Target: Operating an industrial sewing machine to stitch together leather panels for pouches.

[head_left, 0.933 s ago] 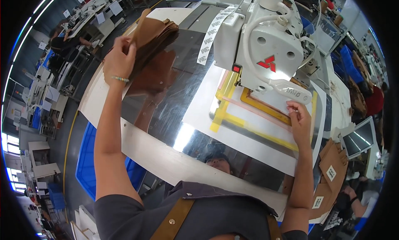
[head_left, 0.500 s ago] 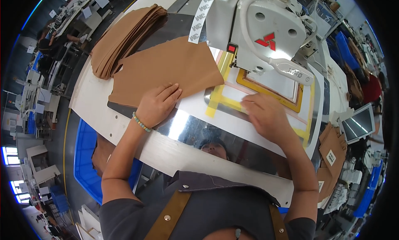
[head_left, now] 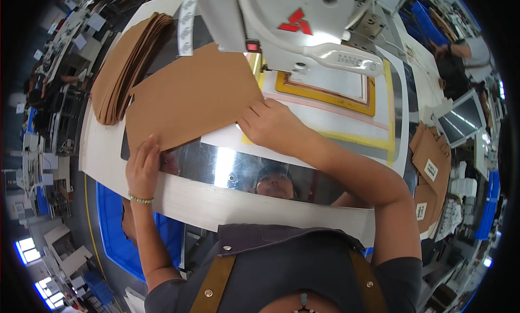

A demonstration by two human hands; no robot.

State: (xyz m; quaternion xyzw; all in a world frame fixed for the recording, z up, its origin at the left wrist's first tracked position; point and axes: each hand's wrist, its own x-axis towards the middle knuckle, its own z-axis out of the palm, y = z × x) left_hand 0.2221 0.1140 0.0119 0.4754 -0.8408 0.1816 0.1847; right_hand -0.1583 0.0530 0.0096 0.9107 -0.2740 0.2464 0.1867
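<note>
A flat brown fabric panel (head_left: 192, 93), notched at its left side, lies slanted over the metal plate beside the sewing machine head (head_left: 287, 28). At its lower left edge my left hand (head_left: 142, 169) has closed fingers on the border, thumb mostly hidden. My right hand (head_left: 273, 126) pinches the panel's right corner, with that forearm stretched across the shiny plate. Just beyond the right hand is a yellow-rimmed rectangular frame (head_left: 330, 100) under the machine, on a white sheet edged with yellow tape (head_left: 355, 139).
A thick stack of brown panels (head_left: 122, 69) stands at the far left of the table. Below the table's left edge is a blue bin (head_left: 116, 231). Labelled brown pieces (head_left: 430, 175) and a tilted screen (head_left: 460, 118) are on the right. Another person (head_left: 476, 55) is at the far right.
My left hand has slid left and nearer to the panel's lower left edge. My right hand has moved left from the taped sheet and taken the panel's right corner. The view has shifted.
</note>
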